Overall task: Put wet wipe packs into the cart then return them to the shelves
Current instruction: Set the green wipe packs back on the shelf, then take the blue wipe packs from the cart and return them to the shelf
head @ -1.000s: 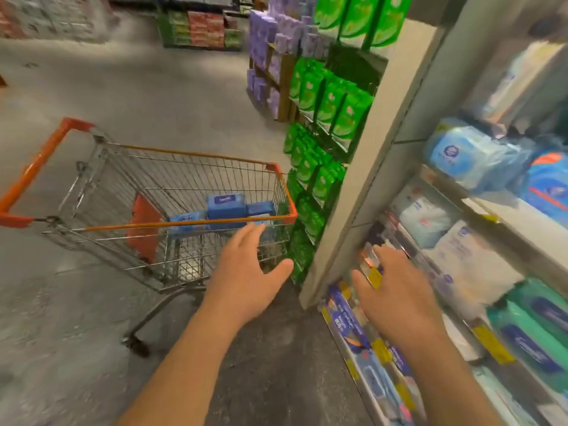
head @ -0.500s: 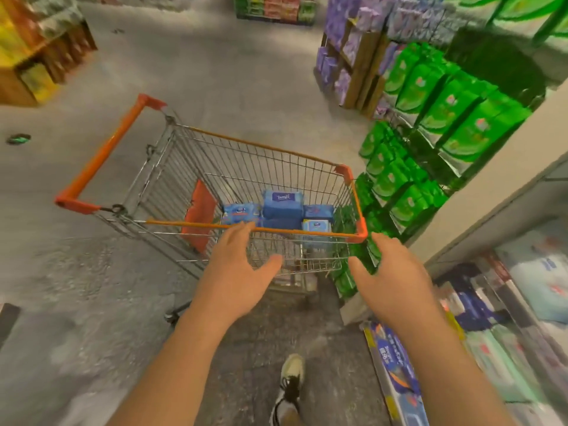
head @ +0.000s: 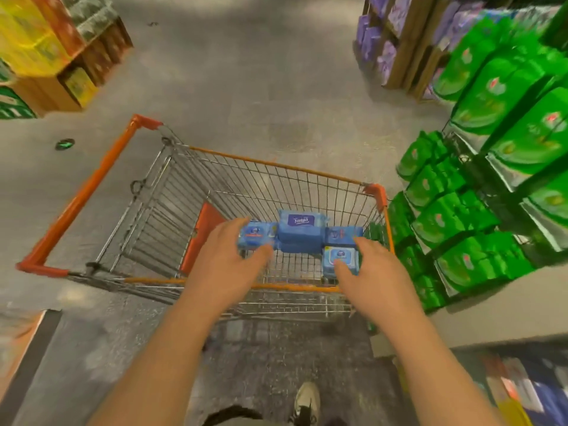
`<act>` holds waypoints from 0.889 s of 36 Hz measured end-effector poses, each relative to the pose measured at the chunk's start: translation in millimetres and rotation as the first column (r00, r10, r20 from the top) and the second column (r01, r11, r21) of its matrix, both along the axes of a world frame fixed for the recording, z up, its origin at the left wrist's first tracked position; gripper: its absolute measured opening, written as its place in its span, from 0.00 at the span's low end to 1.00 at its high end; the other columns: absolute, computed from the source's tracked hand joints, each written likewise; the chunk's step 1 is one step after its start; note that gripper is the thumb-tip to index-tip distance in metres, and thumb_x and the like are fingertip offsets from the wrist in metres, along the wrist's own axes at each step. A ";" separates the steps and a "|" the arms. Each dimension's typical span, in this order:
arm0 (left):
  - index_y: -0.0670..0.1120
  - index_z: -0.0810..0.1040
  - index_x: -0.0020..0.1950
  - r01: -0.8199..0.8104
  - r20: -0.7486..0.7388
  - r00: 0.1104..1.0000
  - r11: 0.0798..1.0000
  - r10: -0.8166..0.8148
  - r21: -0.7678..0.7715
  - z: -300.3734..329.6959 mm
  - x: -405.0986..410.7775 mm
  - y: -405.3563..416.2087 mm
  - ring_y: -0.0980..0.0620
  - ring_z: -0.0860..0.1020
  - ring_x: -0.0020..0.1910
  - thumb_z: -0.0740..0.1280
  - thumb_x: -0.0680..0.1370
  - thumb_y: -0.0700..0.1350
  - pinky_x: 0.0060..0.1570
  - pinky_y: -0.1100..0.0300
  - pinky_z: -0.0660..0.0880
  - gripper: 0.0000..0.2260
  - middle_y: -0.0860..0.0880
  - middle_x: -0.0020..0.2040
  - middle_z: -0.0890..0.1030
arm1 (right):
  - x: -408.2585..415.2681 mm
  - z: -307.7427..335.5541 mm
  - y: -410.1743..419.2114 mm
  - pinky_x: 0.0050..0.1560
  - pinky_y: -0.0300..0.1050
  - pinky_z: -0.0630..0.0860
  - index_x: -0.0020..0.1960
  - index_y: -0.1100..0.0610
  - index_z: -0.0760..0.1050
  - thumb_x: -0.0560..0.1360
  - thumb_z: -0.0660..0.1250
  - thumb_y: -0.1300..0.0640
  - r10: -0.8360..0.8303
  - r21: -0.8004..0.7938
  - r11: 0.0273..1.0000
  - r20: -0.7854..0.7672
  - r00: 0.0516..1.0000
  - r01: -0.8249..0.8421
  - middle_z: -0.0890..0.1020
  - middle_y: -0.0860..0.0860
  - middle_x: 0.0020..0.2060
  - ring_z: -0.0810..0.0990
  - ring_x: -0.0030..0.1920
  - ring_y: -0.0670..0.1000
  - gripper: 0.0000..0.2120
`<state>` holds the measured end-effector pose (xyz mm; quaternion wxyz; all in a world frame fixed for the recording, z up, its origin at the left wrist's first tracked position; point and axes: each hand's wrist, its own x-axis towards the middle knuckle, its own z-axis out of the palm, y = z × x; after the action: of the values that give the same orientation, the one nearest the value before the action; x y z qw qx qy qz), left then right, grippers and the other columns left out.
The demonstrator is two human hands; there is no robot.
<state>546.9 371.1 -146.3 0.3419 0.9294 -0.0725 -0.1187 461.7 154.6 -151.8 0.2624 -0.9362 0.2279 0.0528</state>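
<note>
Both empty, the left hand (head: 226, 265) and right hand (head: 373, 276) reach, fingers spread, over the cart (head: 101, 192) toward stacked wet wipe packs (head: 299, 230); a hasty grab could topple the pile.

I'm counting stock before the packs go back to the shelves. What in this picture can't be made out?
- Pack count: the left hand and right hand cover parts of the blue wet wipe packs in the cart; lower layers are hidden.
- Labels: only the top pack's logo shows; the rest are too small and blurred.
- Shelf goods at bottom right: blurred, cut by the edge.
- Contact: whether either hand touches a pack.
</note>
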 end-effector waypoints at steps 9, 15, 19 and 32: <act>0.62 0.73 0.69 -0.028 -0.086 0.996 0.999 0.026 -0.025 -20.2 52.6 -12.1 0.60 0.73 0.59 0.69 0.78 0.57 0.55 0.62 0.68 0.19 0.58 0.62 0.75 | 68.2 -12.5 -23.8 0.69 0.50 0.69 0.75 0.51 0.68 0.80 0.65 0.45 0.012 0.094 0.996 -0.030 0.999 -0.009 0.73 0.50 0.72 0.72 0.70 0.55 0.25; 0.66 0.68 0.56 -0.014 -0.155 0.988 1.000 0.011 -0.018 -43.7 105.0 -18.1 0.64 0.72 0.52 0.69 0.80 0.54 0.43 0.69 0.65 0.12 0.63 0.53 0.72 | 105.6 -34.6 -33.1 0.65 0.48 0.70 0.75 0.54 0.69 0.80 0.66 0.47 -0.043 0.088 0.995 -0.110 0.993 0.053 0.74 0.53 0.71 0.73 0.68 0.55 0.25; 0.62 0.77 0.62 0.001 -0.215 0.977 0.999 -0.012 -0.049 -63.7 145.6 -21.2 0.61 0.76 0.53 0.68 0.80 0.55 0.45 0.64 0.70 0.11 0.62 0.56 0.79 | 127.1 -48.6 -37.6 0.60 0.46 0.72 0.76 0.51 0.67 0.80 0.66 0.45 -0.101 0.081 0.990 -0.168 0.981 0.116 0.75 0.52 0.69 0.75 0.65 0.54 0.27; 0.56 0.70 0.77 0.008 -0.538 0.842 0.998 -0.044 -0.069 -147.1 245.3 -46.8 0.54 0.78 0.62 0.64 0.81 0.60 0.54 0.60 0.72 0.24 0.56 0.74 0.74 | 208.0 -131.4 -45.2 0.61 0.46 0.70 0.76 0.54 0.66 0.80 0.66 0.46 -0.239 0.238 0.917 -0.318 0.917 0.321 0.74 0.53 0.71 0.75 0.65 0.54 0.27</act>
<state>792.2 324.2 -293.4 0.3765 0.8461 0.0100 -0.3772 669.7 109.3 -283.2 0.3642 -0.8284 0.3860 0.1795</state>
